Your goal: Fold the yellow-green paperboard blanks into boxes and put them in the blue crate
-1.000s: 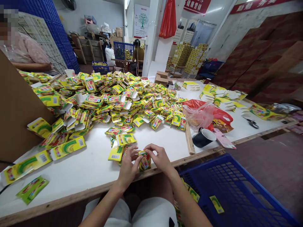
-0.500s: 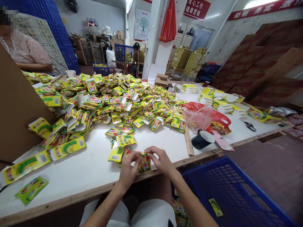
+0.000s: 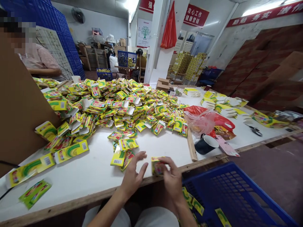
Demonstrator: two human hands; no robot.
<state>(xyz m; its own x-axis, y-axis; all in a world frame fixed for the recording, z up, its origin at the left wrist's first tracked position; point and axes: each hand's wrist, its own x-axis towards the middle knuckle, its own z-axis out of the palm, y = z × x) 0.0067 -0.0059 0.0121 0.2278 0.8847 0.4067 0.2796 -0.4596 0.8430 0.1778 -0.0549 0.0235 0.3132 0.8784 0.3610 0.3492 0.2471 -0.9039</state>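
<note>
Gripping 1 small box (image 3: 155,165) in the right hand (image 3: 172,177) at the near edge of the bench (image 3: 92,170), with printed face toward the viewer, yellow edge uppermost, long axis unclear under grip and blur; holding the left hand (image 3: 133,176) apart, opened out.

Packs (image 3: 118,104) lie heaped on the table (image 3: 99,170), left of a bag (image 3: 203,118); a mug (image 3: 204,146) sits before the bag. Scissors (image 3: 254,130) lie farther right. A crate (image 3: 239,177), with more packs in it, stands before the table, at right.
</note>
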